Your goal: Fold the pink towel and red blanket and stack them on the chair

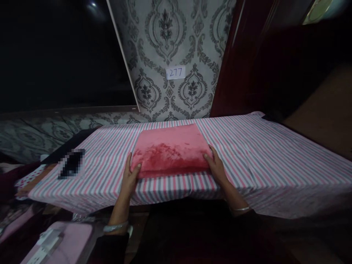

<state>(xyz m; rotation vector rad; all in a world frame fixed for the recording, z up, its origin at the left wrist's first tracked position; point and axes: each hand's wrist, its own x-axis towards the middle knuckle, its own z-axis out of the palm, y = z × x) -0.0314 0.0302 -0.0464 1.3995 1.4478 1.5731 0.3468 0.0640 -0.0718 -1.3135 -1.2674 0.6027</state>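
Note:
A folded pink plush cloth (170, 150) lies flat on the striped tablecloth (236, 146), with darker red brushed patches toward its near side. My left hand (130, 176) grips its near left corner, thumb on top and fingers along the side edge. At the opposite corner, my right hand (216, 165) holds it the same way, thumb above and fingers around the right edge. The undersides of the cloth and the fingertips beneath it are hidden.
A blurred dark object (71, 165) rests on the tablecloth at left. Behind stand a large black screen (60, 55), a patterned wall with a "277" paper (176, 72), and a dark red panel (242, 58). A white power strip (45, 247) sits on a pink surface at lower left.

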